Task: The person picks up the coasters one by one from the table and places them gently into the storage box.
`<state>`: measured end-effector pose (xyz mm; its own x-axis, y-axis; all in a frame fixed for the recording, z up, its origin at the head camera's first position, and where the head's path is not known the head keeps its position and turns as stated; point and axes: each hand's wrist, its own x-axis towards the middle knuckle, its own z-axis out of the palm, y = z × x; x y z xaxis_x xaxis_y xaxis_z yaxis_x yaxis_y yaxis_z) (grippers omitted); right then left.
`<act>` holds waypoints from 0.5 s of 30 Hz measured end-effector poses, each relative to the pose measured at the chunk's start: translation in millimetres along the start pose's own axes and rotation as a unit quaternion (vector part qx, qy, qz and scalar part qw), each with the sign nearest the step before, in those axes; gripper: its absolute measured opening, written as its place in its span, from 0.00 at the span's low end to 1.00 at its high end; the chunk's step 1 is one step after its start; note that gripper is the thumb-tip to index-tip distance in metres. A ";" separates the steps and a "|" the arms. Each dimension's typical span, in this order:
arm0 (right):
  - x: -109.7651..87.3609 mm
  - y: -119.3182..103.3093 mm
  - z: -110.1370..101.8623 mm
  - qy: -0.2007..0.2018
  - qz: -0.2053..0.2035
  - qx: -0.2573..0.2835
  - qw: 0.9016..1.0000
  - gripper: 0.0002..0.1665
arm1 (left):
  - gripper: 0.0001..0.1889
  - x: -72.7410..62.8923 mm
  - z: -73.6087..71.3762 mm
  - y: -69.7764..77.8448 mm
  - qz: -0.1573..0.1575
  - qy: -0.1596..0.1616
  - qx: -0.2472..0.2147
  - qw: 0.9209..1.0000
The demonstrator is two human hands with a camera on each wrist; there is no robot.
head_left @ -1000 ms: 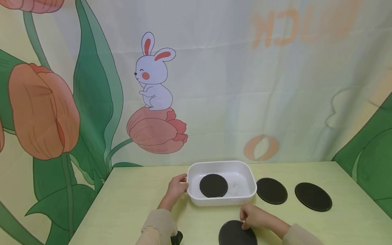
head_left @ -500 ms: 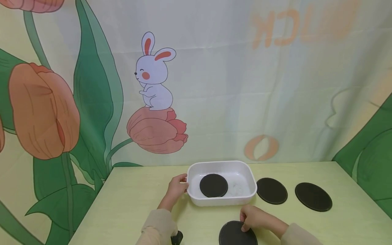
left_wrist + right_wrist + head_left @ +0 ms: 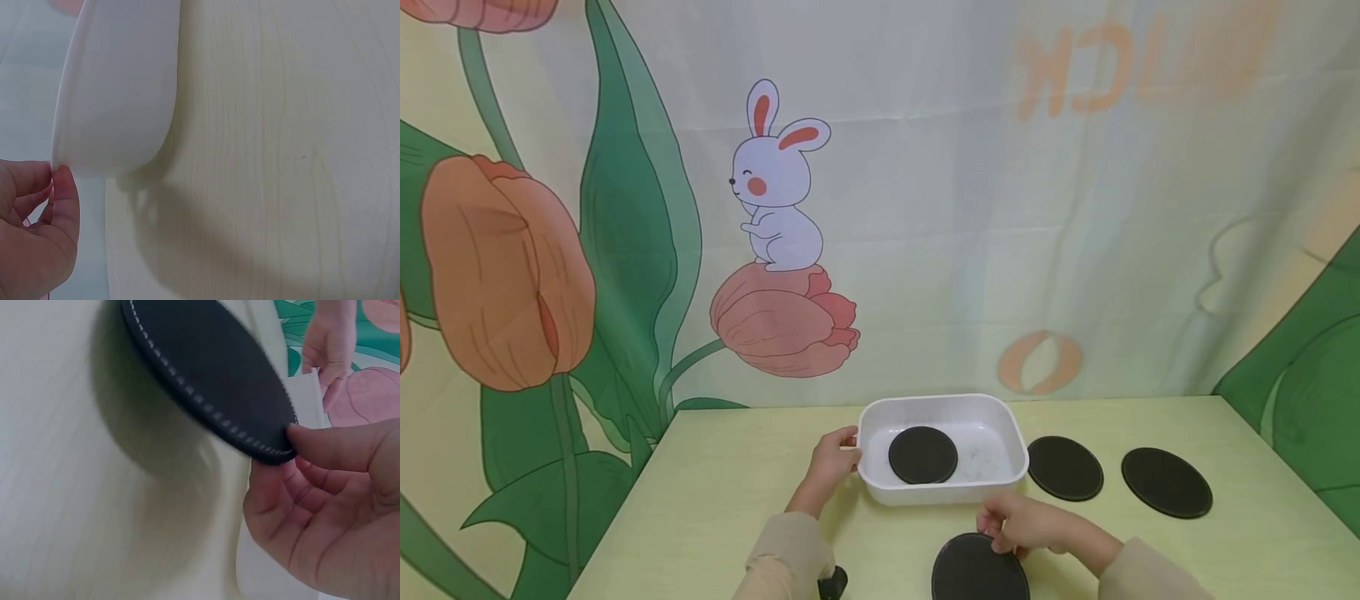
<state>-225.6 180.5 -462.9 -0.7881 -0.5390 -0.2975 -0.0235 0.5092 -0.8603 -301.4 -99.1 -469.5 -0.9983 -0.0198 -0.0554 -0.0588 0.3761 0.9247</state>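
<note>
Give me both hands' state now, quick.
Left hand: grips the tray at its left rim.
Right hand: pinches the near coaster by its edge.

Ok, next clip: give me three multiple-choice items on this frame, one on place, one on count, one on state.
1. Where does the left hand rest?
A. on the left end of the white plastic tub
B. on a disc
C. flat on the pale green table

2. How many round black stitched discs show in the head view?
A. two
B. four
C. six

3. How does the disc at the right hand lie?
A. flat in the tub
B. one edge lifted, pinched by thumb and fingers
C. stacked on another

Answers: 1 A, its fingers touch the tub's rim. 2 B, one in the tub, two beside it, one held. 3 B, the right wrist view shows it tilted over its shadow.
</note>
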 end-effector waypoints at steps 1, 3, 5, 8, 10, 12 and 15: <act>-0.3 -0.9 -0.6 -0.007 0.000 0.009 1.000 0.12 | 0.23 0.1 -0.1 0.0 -0.001 0.000 0.001 1.000; -1.1 -2.7 -2.5 -0.020 -0.002 0.021 1.000 0.13 | 0.23 0.0 -0.3 0.0 -0.002 0.000 0.002 1.000; -1.5 -4.7 -4.7 -0.036 -0.009 0.034 0.999 0.13 | 0.23 0.1 -0.3 -0.1 -0.004 0.000 0.002 1.000; -0.6 -9.5 -9.3 -0.055 -0.017 0.058 0.997 0.13 | 0.23 0.3 -0.2 -0.4 -0.004 -0.001 0.003 1.000; 1.8 -13.9 -13.4 -0.066 -0.024 0.081 0.994 0.12 | 0.23 0.5 -0.1 -0.7 -0.003 -0.001 0.002 1.000; 5.1 -19.0 -18.7 -0.074 -0.034 0.110 0.991 0.12 | 0.23 0.8 0.1 -1.2 -0.001 -0.002 0.000 1.000; 12.4 -25.7 -27.6 -0.075 -0.046 0.163 0.983 0.12 | 0.23 1.0 0.6 -1.6 0.001 -0.002 -0.002 1.000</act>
<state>-251.8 179.3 -433.1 -0.6921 -0.6777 -0.2482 0.1271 0.2240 -0.9663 -302.2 -99.2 -471.3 -0.9983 -0.0152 -0.0556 -0.0573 0.3723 0.9263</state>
